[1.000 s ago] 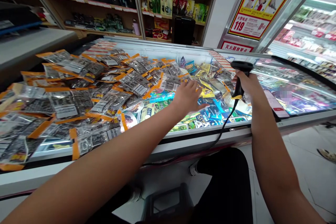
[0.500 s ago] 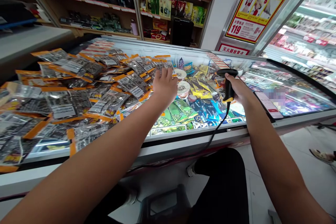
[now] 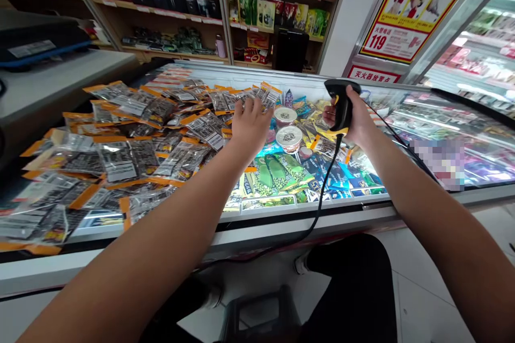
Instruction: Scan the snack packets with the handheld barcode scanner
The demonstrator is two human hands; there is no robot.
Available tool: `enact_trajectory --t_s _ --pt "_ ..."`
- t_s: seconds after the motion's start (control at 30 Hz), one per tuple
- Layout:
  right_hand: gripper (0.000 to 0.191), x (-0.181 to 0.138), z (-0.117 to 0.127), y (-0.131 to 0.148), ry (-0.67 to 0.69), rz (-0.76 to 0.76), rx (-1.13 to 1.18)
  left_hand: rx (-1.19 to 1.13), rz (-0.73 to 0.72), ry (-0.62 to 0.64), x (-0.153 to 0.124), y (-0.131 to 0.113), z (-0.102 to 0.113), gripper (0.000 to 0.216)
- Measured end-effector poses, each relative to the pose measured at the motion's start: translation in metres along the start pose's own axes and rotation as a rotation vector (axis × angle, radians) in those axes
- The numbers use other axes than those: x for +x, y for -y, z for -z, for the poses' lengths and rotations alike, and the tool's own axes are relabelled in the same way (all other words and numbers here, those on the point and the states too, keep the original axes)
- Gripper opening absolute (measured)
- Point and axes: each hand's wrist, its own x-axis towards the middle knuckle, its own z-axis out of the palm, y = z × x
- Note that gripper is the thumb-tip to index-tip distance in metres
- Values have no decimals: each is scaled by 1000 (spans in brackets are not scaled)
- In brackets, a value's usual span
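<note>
My right hand (image 3: 360, 118) is wrapped round the handle of a black and yellow barcode scanner (image 3: 343, 104), held above the glass-topped freezer (image 3: 281, 221). Its cord hangs from the grip. Below the scanner lies a clear packet with orange edges (image 3: 330, 149). My left hand (image 3: 252, 124) reaches over the near end of a pile of orange-edged clear packets (image 3: 120, 161), fingers apart and slightly bent. One such packet (image 3: 270, 95) lies just beyond its fingertips; whether they touch it I cannot tell. Two round tubs (image 3: 288, 138) show right of that hand.
Green bags (image 3: 277, 171) and blue bags (image 3: 322, 169) show inside the freezer. At far left is a counter (image 3: 60, 77) with a dark device. Shelves (image 3: 173, 10) of goods stand behind. A grey stool (image 3: 259, 313) stands below, between my legs.
The scanner, in my right hand, has moved up and left, away from the freezer's front edge, and turned. The orange-edged packet below it shows more fully. My left hand stays near the pile. The view has shifted.
</note>
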Motion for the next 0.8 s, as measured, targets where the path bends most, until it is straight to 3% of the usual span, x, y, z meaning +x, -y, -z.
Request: enact_trajectory --t_s 0.17,0.3,0.4,0.5,0.6,0.8 --pt "53 -5 18 3 -6 26 42 -43 -161 63 0 -28 16 64" --pt "47 -10 16 8 50 -24 130 -175 -620 184 -14 -85 16 60" --pt "41 -16 10 15 117 -80 209 -271 -769 208 -26 -117 14 57" --pt "38 -22 8 25 154 -81 252 -266 -699 178 -30 -121 16 55" --pt "35 -27 11 35 208 -125 234 -211 -601 180 -30 -105 17 62" --pt "35 -37 18 39 451 -495 -79 -156 -512 311 -35 -80 8 86"
